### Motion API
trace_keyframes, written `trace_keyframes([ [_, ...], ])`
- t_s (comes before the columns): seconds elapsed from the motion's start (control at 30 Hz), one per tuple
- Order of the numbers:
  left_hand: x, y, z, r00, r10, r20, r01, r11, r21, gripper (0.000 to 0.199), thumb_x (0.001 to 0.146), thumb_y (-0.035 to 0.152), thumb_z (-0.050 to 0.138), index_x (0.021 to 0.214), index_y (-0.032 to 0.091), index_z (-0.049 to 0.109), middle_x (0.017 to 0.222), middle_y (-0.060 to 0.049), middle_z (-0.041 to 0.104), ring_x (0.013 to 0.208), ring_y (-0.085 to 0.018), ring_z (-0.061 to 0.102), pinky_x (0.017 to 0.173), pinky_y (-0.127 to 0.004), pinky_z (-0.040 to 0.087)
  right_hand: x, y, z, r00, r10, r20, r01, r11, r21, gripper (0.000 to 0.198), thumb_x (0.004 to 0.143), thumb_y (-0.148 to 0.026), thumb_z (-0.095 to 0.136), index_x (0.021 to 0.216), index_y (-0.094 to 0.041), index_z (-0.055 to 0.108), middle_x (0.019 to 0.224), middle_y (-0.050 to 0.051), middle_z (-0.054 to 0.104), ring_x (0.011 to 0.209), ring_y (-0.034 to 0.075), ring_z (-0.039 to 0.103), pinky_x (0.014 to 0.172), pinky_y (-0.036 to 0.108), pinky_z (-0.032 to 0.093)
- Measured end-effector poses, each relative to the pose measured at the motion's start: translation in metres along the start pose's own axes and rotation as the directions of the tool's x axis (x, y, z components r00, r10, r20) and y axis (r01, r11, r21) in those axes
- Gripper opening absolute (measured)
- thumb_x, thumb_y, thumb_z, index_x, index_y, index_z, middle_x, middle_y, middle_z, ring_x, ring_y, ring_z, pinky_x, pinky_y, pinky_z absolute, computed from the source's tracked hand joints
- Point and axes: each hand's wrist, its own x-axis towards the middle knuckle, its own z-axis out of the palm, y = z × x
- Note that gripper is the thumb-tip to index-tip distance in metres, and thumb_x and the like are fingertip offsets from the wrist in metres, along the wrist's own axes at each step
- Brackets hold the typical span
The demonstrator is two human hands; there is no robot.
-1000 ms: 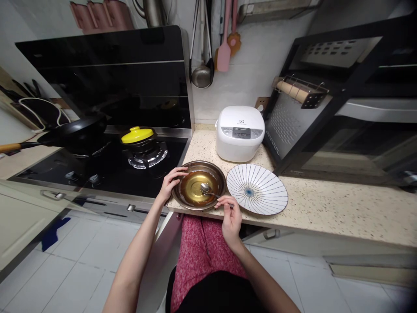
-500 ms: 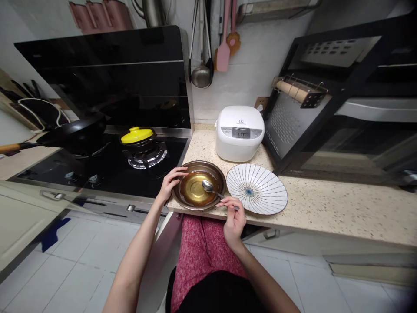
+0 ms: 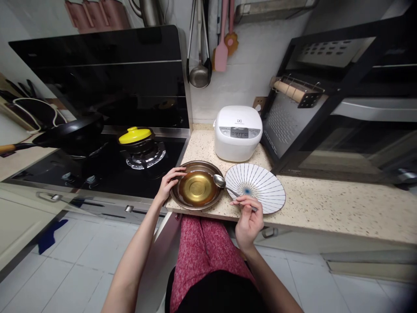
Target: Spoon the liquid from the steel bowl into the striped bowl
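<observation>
A round metal bowl (image 3: 213,200) holding clear brownish liquid stands at the counter's front edge. My left hand (image 3: 170,181) is closed on its left rim, the fingers reaching over the edge. In my right hand (image 3: 250,219) is a metal spoon (image 3: 220,181), gripped by the handle between thumb and fingers. The spoon's head hangs above the bowl's right rim, and its handle crosses over the near left part of a white plate (image 3: 267,187). Dark lines fan out from a blue centre on this plate, which sits just right of the bowl.
Behind the bowl and plate stands a white rice cooker (image 3: 238,134). On the gas stove (image 3: 107,174) at left are a black pot with a yellow lid (image 3: 135,135) and a black wok (image 3: 70,134). A dark rack (image 3: 282,126) rises at right. Utensils hang on the wall.
My right hand has moved right, carrying the spoon from over the liquid to the bowl's right rim. My left hand keeps its place on the bowl.
</observation>
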Motion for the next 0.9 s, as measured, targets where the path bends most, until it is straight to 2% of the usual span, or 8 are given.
trace_keyframes([
  [0.27, -0.001, -0.001, 0.000, 1.000, 0.004, 0.000, -0.004, 1.000, 0.006, 0.035, 0.091, 0.030, 0.055, 0.112, 0.021, 0.081, 0.136, -0.012, 0.069, 0.130, -0.035, 0.059, 0.118, -0.057, 0.038, 0.015, 0.002, -0.018, 0.991, -0.129, -0.020, 0.124, 0.980, -0.157, 0.016, 0.105, -0.025, 0.048, 0.095, -0.022, 0.059, 0.091, 0.004, 0.065, 0.083, 0.018, 0.066, 0.073, 0.036, 0.059],
  [0.5, -0.001, -0.003, -0.001, 1.000, -0.006, 0.000, 0.006, 1.000, 0.004, 0.035, 0.091, 0.031, 0.055, 0.113, 0.020, 0.081, 0.137, -0.012, 0.068, 0.131, -0.036, 0.059, 0.118, -0.057, 0.037, 0.018, 0.010, -0.029, 0.965, -0.233, 0.122, 0.258, 0.930, -0.264, 0.017, 0.105, -0.020, 0.046, 0.099, -0.022, 0.062, 0.094, 0.005, 0.068, 0.089, 0.020, 0.067, 0.081, 0.039, 0.056],
  [0.9, -0.001, -0.004, -0.001, 1.000, -0.005, -0.006, 0.005, 1.000, 0.001, 0.034, 0.090, 0.030, 0.056, 0.113, 0.021, 0.081, 0.137, -0.012, 0.068, 0.131, -0.035, 0.058, 0.118, -0.057, 0.037, 0.020, 0.012, -0.031, 0.884, -0.381, 0.272, 0.460, 0.815, -0.352, 0.026, 0.101, -0.009, 0.044, 0.107, -0.023, 0.065, 0.098, 0.008, 0.073, 0.091, 0.022, 0.070, 0.077, 0.041, 0.057],
])
